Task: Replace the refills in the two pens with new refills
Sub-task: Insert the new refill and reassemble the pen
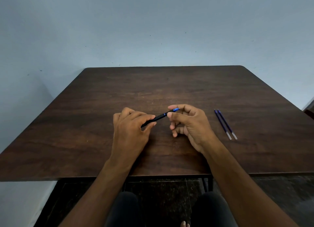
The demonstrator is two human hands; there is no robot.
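A black pen with a blue tip section is held just above the middle of the dark wooden table. My left hand grips its black barrel. My right hand pinches the blue tip end between thumb and fingers. Two blue refills with clear ends lie side by side on the table to the right of my right hand, apart from it. A second pen is not visible; my hands may hide it.
A pale blue wall stands behind the table's far edge. The table's near edge runs above my knees and a dark tiled floor. Another piece of furniture shows at the far right edge.
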